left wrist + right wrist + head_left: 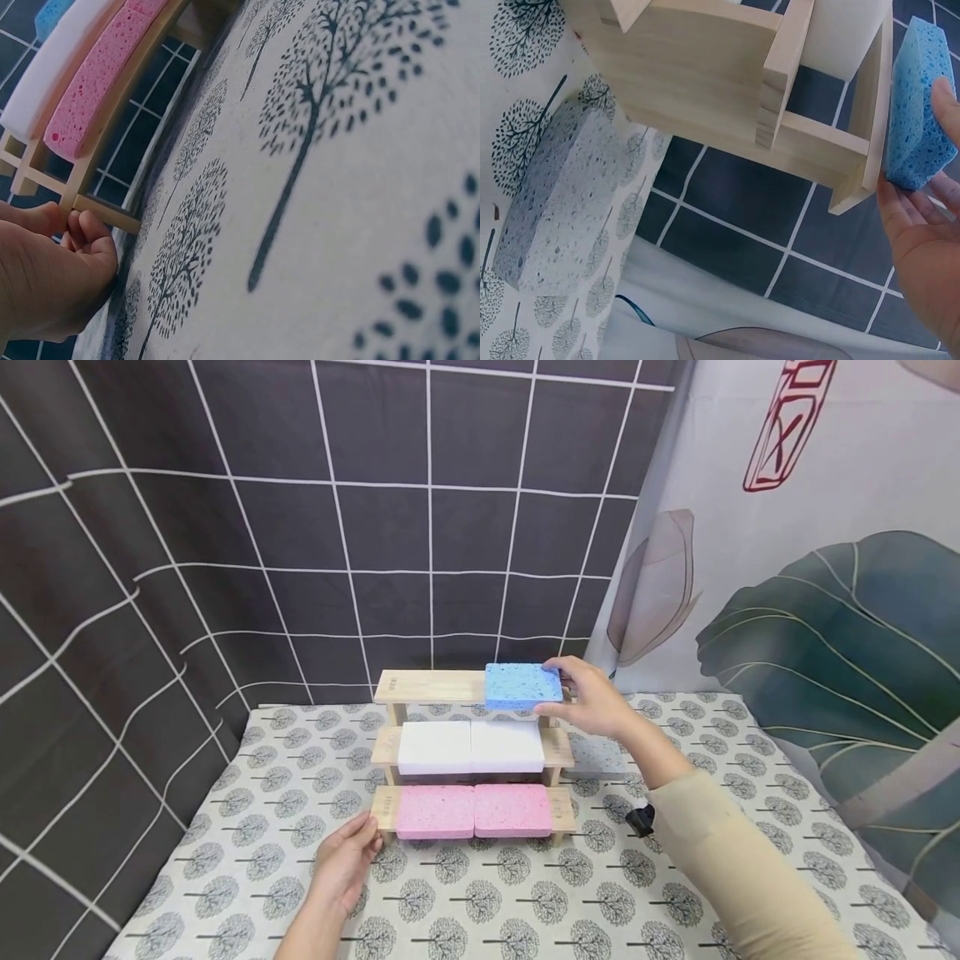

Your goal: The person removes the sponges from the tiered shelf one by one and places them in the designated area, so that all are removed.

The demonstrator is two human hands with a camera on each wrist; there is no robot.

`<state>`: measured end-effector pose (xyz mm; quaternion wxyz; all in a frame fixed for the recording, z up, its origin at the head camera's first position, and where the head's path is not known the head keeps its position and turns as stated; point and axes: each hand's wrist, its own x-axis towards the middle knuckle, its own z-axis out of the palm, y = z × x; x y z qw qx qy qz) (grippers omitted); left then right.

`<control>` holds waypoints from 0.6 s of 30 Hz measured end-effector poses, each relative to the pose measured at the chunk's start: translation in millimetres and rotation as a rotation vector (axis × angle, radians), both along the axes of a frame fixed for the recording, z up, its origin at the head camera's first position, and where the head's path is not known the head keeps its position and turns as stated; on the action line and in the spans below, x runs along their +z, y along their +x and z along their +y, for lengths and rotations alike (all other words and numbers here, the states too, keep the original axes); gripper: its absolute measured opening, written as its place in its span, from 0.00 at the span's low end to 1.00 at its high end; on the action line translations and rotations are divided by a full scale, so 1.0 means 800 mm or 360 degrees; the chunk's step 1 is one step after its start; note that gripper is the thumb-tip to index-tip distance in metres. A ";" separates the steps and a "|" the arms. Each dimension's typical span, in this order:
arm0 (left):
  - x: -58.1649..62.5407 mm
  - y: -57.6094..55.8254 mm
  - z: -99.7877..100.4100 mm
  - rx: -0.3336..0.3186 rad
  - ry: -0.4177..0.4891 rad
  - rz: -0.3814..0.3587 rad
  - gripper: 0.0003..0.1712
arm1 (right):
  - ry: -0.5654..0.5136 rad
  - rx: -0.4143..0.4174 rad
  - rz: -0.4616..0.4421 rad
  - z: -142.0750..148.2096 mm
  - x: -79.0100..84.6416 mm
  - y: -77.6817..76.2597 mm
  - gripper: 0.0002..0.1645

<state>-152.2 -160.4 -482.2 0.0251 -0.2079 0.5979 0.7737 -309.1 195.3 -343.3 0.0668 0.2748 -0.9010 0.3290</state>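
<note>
A small three-tier wooden shelf [429, 687] stands on the patterned cloth. My right hand [596, 700] holds a blue sponge [522, 685] at the right part of the top tier, thumb on one side and fingers on the other; the right wrist view shows the blue sponge [921, 105] against the tier's board. At the lower left, my left hand [348, 860] pinches the end of the bottom tier between thumb and fingers. Two white sponges [435, 747] lie side by side on the middle tier, and two pink sponges [435, 812] on the bottom one.
A grey speckled sponge [596, 755] lies on the cloth just right of the shelf. Nearer the right sleeve is a small black object [640, 820]. Dark tiled-pattern fabric [375, 527] hangs behind and at left, a printed curtain [675, 610] at right.
</note>
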 end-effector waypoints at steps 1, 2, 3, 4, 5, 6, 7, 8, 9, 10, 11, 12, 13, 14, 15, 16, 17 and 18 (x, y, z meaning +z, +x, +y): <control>0.000 0.000 0.000 0.0002 0.0005 0.0002 0.28 | -0.0004 0.0001 -0.0001 0.001 -0.001 0.000 0.43; 0.000 0.001 0.000 0.0002 0.0008 0.0004 0.28 | -0.0012 -0.0002 -0.0003 0.001 -0.001 0.001 0.43; 0.000 0.001 0.000 0.0005 0.0013 0.0009 0.28 | -0.0020 0.0002 -0.0003 0.002 -0.001 0.001 0.43; 0.000 0.001 0.000 0.0008 0.0016 0.0011 0.28 | -0.0031 0.0004 -0.0005 0.002 -0.002 0.001 0.43; 0.000 0.001 0.000 0.0012 0.0019 0.0014 0.28 | -0.0040 0.0003 -0.0005 0.003 -0.002 0.001 0.43; 0.000 0.001 0.000 0.0013 0.0023 0.0018 0.28 | -0.0049 0.0005 -0.0008 0.003 -0.003 0.001 0.43; -0.001 0.001 0.000 0.0014 0.0025 0.0016 0.28 | -0.0057 0.0006 -0.0009 0.004 -0.003 0.001 0.43; 0.000 0.001 0.000 0.0014 0.0022 0.0013 0.28 | -0.0061 0.0004 -0.0010 0.005 -0.004 0.000 0.43; 0.000 0.001 0.000 0.0014 0.0019 0.0009 0.28 | -0.0066 0.0003 -0.0011 0.006 -0.005 0.000 0.44; 0.000 0.001 0.000 0.0015 0.0017 0.0005 0.28 | -0.0072 -0.0002 -0.0013 0.007 -0.005 0.000 0.44; 0.000 0.001 0.000 0.0011 0.0015 0.0002 0.28 | -0.0076 -0.0007 -0.0017 0.008 -0.006 0.000 0.44; 0.000 0.001 0.000 0.0006 0.0011 -0.0001 0.28 | -0.0084 -0.0008 -0.0022 0.009 -0.006 -0.001 0.44; 0.000 0.001 0.000 0.0008 0.0011 -0.0005 0.28 | -0.0091 -0.0012 -0.0028 0.011 -0.006 -0.001 0.44; 0.000 0.001 0.000 0.0007 0.0007 -0.0005 0.28 | -0.0101 -0.0013 -0.0034 0.012 -0.006 -0.001 0.45; 0.000 0.001 0.000 0.0008 0.0008 -0.0004 0.28 | -0.0109 -0.0016 -0.0040 0.013 -0.005 0.000 0.45; 0.000 0.001 0.000 0.0008 0.0007 -0.0003 0.28 | -0.0117 -0.0018 -0.0046 0.014 -0.005 0.000 0.45; 0.000 0.001 0.000 0.0006 0.0003 -0.0003 0.28 | -0.0124 -0.0017 -0.0051 0.015 -0.005 0.000 0.44; 0.000 0.001 0.000 0.0008 0.0003 -0.0002 0.28 | -0.0129 -0.0016 -0.0054 0.016 -0.005 0.000 0.44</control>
